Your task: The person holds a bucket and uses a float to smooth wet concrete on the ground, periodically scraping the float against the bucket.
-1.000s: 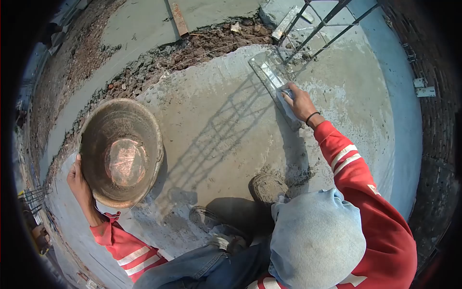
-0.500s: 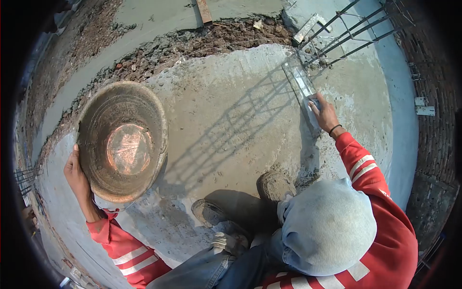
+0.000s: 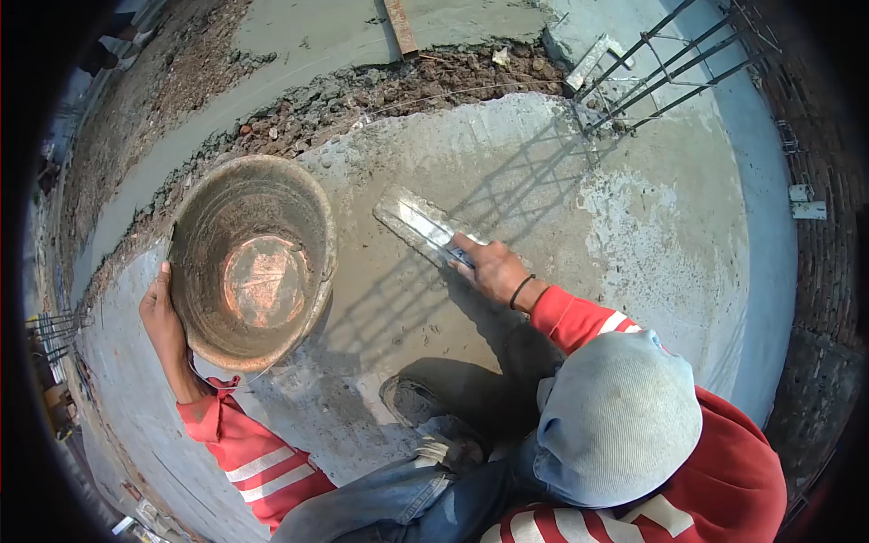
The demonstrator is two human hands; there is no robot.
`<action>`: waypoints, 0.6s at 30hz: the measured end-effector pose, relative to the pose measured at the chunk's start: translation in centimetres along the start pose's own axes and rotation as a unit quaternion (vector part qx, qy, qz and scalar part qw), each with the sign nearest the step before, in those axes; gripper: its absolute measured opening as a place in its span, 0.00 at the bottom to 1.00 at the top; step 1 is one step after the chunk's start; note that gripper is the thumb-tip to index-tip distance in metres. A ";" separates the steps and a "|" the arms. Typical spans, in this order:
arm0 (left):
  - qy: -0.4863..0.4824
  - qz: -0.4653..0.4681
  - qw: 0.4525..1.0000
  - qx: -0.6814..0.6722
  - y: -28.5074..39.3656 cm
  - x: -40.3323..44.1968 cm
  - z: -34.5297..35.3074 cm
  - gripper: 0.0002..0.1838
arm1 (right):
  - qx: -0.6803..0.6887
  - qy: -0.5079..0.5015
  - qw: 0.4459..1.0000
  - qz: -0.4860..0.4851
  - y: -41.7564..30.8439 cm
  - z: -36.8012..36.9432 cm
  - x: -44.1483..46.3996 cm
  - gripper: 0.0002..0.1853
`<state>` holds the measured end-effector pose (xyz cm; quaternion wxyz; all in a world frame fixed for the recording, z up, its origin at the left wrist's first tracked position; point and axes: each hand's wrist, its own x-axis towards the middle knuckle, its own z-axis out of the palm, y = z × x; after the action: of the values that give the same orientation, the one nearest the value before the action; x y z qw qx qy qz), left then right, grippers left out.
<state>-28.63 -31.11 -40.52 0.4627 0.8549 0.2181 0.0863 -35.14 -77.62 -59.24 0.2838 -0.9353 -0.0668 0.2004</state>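
My left hand (image 3: 163, 317) grips the left rim of a round, mud-stained bucket (image 3: 262, 281), tilted so that its nearly empty inside faces up. Part of its thin wire handle hangs below it. My right hand (image 3: 493, 270) is closed around the handle of a long flat metal trowel (image 3: 416, 221). The trowel lies on the wet grey concrete (image 3: 407, 308), its far end pointing up and left towards the bucket.
Upright steel rebar (image 3: 656, 81) rises at the top right, with a small metal-edged piece (image 3: 590, 63) beside it. Broken rubble (image 3: 434, 83) runs along the slab's far edge. A rusty bar (image 3: 399, 27) lies beyond. My boot (image 3: 412, 398) stands on the slab.
My right hand has swept the trowel left and nearer, away from the rebar to mid-slab. My left hand still holds the bucket; the view has shifted a little.
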 end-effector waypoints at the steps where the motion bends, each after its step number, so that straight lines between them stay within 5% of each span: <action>1: -0.012 0.000 1.000 -0.003 -1.0 0.3 -0.8 0.20 | 0.016 -0.024 0.999 0.029 1.0 -0.5 -1.5 0.23; 7: -0.005 -0.043 0.995 -0.087 -1.4 -1.6 -0.5 0.21 | 0.011 0.136 0.989 0.050 12.8 -8.3 -2.3 0.21; 13: -0.019 -0.045 0.991 -0.126 -2.1 -1.6 -0.9 0.23 | -0.019 0.251 0.965 0.075 12.7 -7.4 -0.6 0.20; 15: -0.003 -0.051 0.991 -0.120 -1.1 -1.9 -0.4 0.23 | 0.014 0.133 0.984 0.119 10.0 -6.8 -5.3 0.17; 18: -0.004 -0.044 0.990 -0.137 -1.2 -2.2 0.0 0.23 | 0.076 0.127 0.982 0.120 11.7 -7.7 -8.4 0.15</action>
<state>-30.94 -31.56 -41.38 0.5797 0.7733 0.2396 0.0918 -39.51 -93.22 -57.07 0.3344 -0.9300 0.0976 0.1173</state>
